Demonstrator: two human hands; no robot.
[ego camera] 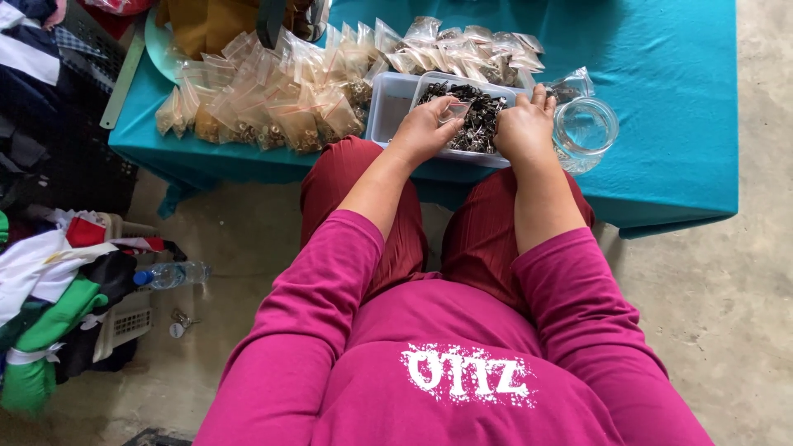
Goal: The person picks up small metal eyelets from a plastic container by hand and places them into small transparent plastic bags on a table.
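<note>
A clear plastic tray (505, 158) full of small dark metal pieces (477, 116) sits at the near edge of the low table. My left hand (425, 128) holds a small clear plastic bag (455, 110) over the tray. My right hand (524, 125) rests with curled fingers on the tray's right side, its fingertips in the metal pieces; whether it grips any is hidden. A second, pale blue tray (388, 111) lies just left of the first.
Many small filled clear bags (273, 99) are heaped on the teal tablecloth (661, 107), with more bags (471, 45) behind the trays. An empty glass jar (585, 132) stands right of my right hand. Clothes (49, 306), a water bottle (169, 274) and keys (179, 324) lie on the floor at left.
</note>
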